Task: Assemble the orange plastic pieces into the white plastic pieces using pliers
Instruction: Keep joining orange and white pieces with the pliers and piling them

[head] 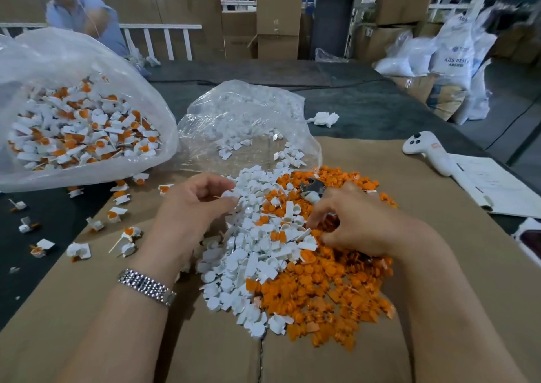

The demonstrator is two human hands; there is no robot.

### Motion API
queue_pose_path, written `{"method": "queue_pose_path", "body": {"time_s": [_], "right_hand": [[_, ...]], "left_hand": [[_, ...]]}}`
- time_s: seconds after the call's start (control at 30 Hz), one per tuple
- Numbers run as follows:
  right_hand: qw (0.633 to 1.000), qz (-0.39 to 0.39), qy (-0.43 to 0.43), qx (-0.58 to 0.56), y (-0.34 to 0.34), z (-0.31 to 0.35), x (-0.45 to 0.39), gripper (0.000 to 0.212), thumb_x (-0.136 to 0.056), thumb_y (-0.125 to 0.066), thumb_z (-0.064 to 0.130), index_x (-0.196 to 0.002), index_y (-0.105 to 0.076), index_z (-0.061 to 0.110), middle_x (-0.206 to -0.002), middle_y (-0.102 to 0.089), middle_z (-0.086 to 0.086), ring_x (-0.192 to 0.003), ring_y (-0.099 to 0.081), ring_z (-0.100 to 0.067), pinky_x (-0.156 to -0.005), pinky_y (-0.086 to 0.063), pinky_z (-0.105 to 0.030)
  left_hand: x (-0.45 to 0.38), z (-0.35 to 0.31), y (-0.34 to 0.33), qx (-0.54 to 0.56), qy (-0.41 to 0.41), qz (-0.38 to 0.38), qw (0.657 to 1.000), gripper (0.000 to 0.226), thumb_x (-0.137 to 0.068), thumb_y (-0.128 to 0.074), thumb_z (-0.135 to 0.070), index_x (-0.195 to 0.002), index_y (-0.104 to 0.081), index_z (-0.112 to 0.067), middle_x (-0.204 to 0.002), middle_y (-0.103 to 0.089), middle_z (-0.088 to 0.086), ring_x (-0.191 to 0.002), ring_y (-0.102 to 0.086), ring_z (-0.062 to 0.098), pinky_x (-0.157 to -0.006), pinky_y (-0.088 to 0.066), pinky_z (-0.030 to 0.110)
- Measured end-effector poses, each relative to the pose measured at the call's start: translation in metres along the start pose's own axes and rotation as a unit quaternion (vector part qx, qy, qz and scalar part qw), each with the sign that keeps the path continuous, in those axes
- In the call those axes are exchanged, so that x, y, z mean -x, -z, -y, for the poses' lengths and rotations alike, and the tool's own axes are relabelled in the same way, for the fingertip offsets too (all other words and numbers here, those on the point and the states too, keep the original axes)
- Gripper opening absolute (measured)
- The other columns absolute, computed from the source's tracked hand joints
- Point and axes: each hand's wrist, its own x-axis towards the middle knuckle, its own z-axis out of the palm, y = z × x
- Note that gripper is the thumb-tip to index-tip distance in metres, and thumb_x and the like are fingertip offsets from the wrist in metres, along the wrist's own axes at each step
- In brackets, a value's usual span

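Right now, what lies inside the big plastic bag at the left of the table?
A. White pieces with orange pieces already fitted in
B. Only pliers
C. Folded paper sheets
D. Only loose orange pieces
A: the big plastic bag is full of white pieces with orange inserts, while the loose white and orange parts lie in a separate pile on the cardboard.

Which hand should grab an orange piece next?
Probably the right hand: it rests on the orange pieces, fingers reaching down into them. The left hand already pinches a white piece.
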Motion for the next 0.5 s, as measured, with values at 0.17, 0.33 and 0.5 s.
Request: {"method": "queue_pose_path", "body": {"time_s": [0.17,0.33,0.5], "right_hand": [[0.999,-0.03,0.007,0.031,-0.006,0.004,-0.008,0.022,-0.088,-0.074,0.04,-0.109,-0.072,0.036,-0.104,-0.061,0.015,-0.111,-0.042,-0.011,-0.104,-0.035,-0.043],[0.986,-0.123,0.026,-0.111,-0.006,-0.004,-0.01,0.013,-0.095,-0.067,0.034,-0.105,-0.074,0.032,-0.105,-0.067,0.016,-0.09,-0.058,0.001,-0.074,-0.042,-0.01],[0.927,-0.192,0.074,-0.315,-0.006,0.009,-0.008,0.004,-0.092,-0.07,0.016,-0.092,-0.067,0.02,-0.066,-0.072,0.012,-0.075,-0.073,-0.001,-0.077,-0.06,-0.029]], "left_hand": [[-0.001,0.001,-0.002,0.053,0.034,0.026,0.998,0.014,-0.086,-0.082,-0.015,-0.097,-0.079,-0.024,-0.085,-0.08,0.001,-0.071,-0.073,0.009,-0.061,-0.055,0.02],[0.001,-0.005,-0.002,0.209,0.078,0.079,0.972,0.021,-0.078,-0.081,-0.007,-0.098,-0.081,-0.01,-0.097,-0.079,0.018,-0.087,-0.078,0.026,-0.066,-0.059,0.021],[0.005,-0.013,-0.006,0.33,0.094,0.154,0.926,0.027,-0.072,-0.075,0.001,-0.099,-0.081,-0.002,-0.104,-0.077,0.023,-0.09,-0.078,0.029,-0.069,-0.062,0.022]]}}
